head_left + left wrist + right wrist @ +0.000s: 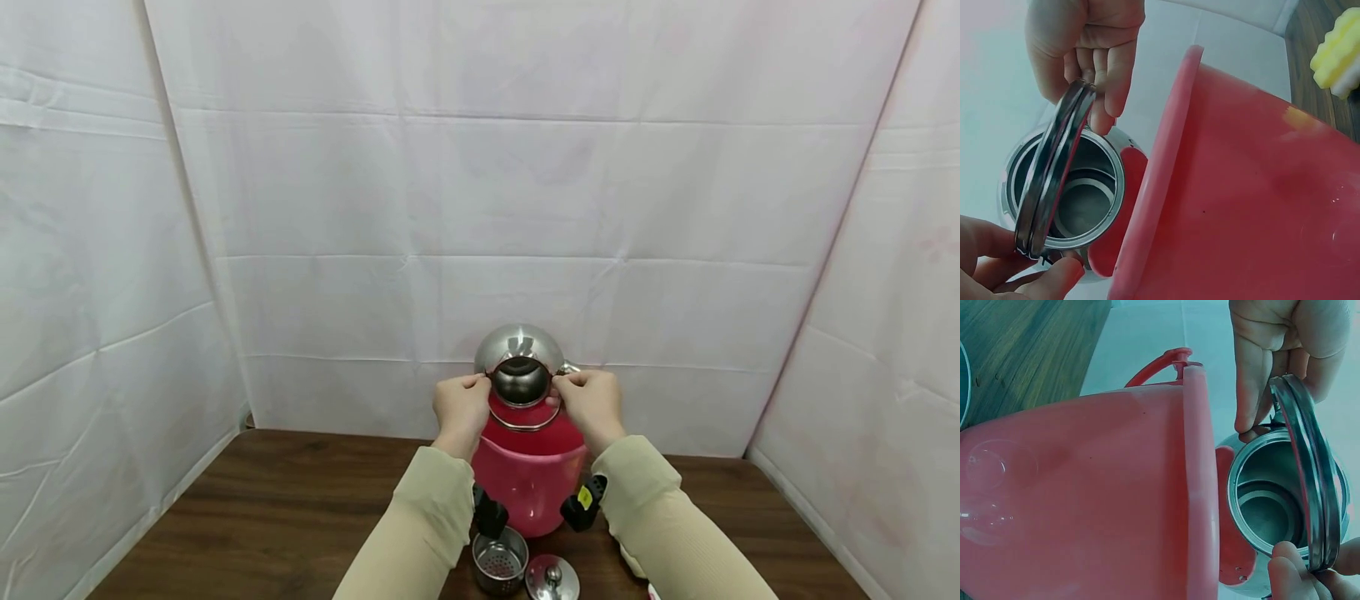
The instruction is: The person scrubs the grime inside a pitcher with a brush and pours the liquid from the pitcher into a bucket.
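Note:
A shiny metal teapot (517,340) is tipped over the pink-red bucket (531,483), its round mouth uncovered and facing me. My left hand (461,406) pinches near the base of the wire handle (525,428) on the left side. On the opposite side, my right hand (594,406) pinches the handle's other end, close to the spout (570,367). In the left wrist view, the teapot's rim (1120,181) lies near the bucket's rim (1159,156), and the handle (1047,181) crosses in front of the mouth. The bucket's inside is hidden.
On the brown wooden table (315,500), a perforated metal strainer cup (500,562) and a metal lid (552,577) stand before the bucket. A yellow-and-white sponge (1338,53) lies at the right, mostly behind my forearm in the head view. White sheets (480,183) enclose the back and sides.

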